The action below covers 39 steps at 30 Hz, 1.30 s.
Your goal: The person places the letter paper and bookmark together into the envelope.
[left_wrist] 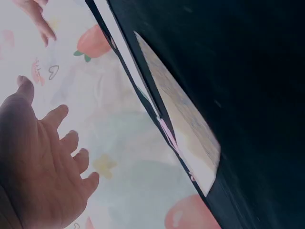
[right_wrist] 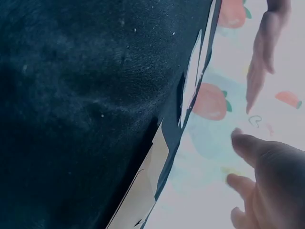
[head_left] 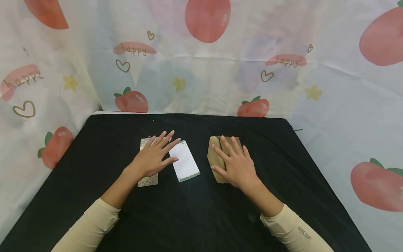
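My left hand (head_left: 151,159), fingers spread, hovers above a patterned bookmark-like card (head_left: 148,180) that has something pink at its top end. In the left wrist view a gap shows between that hand and the card (left_wrist: 186,119). Right of it lies a white card (head_left: 185,162) with green trim along its short edges. Over a brown kraft-paper envelope (head_left: 214,159) is my right hand (head_left: 238,166), also with spread fingers. The right wrist view shows this hand apart from the envelope (right_wrist: 143,191). Neither hand holds anything; part of the patterned card and part of the envelope are hidden beneath them.
A black cloth (head_left: 189,217) covers the table. Behind it and along both sides hangs a pale curtain (head_left: 201,84) printed with red fruit, hearts and the word "happy". The table's far edge lies a short way beyond the papers.
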Each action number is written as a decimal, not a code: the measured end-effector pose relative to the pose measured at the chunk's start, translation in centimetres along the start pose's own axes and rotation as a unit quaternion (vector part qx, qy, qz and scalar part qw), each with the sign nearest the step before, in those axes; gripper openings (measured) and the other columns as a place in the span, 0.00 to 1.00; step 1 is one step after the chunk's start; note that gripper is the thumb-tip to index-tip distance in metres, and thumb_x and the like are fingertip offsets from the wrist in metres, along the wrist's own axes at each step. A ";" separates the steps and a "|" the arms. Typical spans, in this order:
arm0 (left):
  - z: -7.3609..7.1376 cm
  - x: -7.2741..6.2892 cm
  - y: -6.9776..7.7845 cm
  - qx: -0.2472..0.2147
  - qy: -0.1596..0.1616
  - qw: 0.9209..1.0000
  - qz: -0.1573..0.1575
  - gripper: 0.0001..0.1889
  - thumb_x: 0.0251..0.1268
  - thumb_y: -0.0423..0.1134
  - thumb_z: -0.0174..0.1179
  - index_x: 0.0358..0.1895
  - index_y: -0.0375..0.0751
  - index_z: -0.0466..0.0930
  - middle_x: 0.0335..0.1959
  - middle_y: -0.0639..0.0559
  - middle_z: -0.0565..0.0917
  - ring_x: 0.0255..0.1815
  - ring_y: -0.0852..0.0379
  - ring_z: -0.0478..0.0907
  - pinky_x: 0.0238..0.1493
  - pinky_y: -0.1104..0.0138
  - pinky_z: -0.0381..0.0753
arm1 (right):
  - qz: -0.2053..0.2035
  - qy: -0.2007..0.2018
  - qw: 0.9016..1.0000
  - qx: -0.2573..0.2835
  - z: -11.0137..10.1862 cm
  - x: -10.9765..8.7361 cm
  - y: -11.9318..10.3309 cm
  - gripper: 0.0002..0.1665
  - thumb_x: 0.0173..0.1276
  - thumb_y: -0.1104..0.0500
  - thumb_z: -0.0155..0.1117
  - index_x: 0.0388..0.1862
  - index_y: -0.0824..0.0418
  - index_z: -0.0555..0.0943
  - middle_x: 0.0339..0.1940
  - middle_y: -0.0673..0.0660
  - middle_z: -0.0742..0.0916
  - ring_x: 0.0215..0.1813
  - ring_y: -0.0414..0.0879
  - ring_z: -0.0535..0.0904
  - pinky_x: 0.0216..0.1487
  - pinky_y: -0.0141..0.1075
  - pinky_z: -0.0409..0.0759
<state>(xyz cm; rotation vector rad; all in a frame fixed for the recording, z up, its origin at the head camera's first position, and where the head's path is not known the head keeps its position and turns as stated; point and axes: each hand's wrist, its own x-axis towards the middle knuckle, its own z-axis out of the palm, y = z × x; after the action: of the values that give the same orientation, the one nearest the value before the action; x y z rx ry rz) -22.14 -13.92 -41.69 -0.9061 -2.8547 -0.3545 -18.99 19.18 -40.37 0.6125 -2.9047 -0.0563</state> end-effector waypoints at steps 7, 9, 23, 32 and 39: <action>0.1 1.7 1.5 -0.027 -0.047 0.999 -0.006 0.38 0.79 0.65 0.46 0.84 0.54 0.53 0.85 0.48 0.46 0.84 0.44 0.41 0.79 0.45 0.39 | 0.014 -0.032 0.999 0.015 0.0 -0.2 -0.1 0.44 0.74 0.31 0.59 0.83 0.44 0.63 0.86 0.57 0.56 0.84 0.62 0.45 0.75 0.66 0.53; 0.1 2.4 2.0 -0.035 -0.057 0.998 -0.005 0.37 0.80 0.64 0.46 0.84 0.53 0.53 0.85 0.48 0.46 0.84 0.44 0.42 0.79 0.46 0.40 | 0.017 -0.039 0.999 0.019 0.1 -0.1 -0.2 0.44 0.74 0.31 0.59 0.83 0.44 0.63 0.86 0.57 0.56 0.84 0.62 0.45 0.74 0.66 0.53; 1.2 6.0 4.7 -0.060 -0.123 0.991 0.009 0.36 0.82 0.62 0.44 0.84 0.51 0.53 0.85 0.47 0.48 0.84 0.45 0.42 0.79 0.45 0.40 | 0.035 -0.070 0.997 0.023 0.4 -0.2 -0.2 0.44 0.74 0.30 0.58 0.83 0.44 0.63 0.86 0.58 0.56 0.84 0.62 0.44 0.73 0.68 0.55; 2.5 7.7 5.9 -0.050 -0.156 0.986 0.004 0.36 0.82 0.64 0.41 0.85 0.53 0.50 0.85 0.48 0.46 0.84 0.45 0.43 0.78 0.44 0.43 | 0.042 -0.079 0.996 0.026 0.5 -0.3 0.0 0.44 0.75 0.32 0.58 0.83 0.44 0.63 0.86 0.58 0.55 0.84 0.62 0.44 0.73 0.68 0.54; 3.3 8.5 6.5 -0.046 -0.171 0.984 0.005 0.36 0.82 0.62 0.45 0.84 0.52 0.53 0.85 0.47 0.49 0.83 0.44 0.45 0.78 0.43 0.46 | 0.042 -0.091 0.995 0.020 0.5 -0.4 0.0 0.44 0.76 0.33 0.58 0.84 0.45 0.62 0.85 0.58 0.56 0.83 0.63 0.47 0.72 0.68 0.57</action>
<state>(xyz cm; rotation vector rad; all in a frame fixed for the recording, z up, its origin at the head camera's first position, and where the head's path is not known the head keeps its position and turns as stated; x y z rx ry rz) -25.38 -3.22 -42.06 -1.0932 -3.1646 -0.3650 -18.74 19.31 -40.94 0.5141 -3.1106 -0.0458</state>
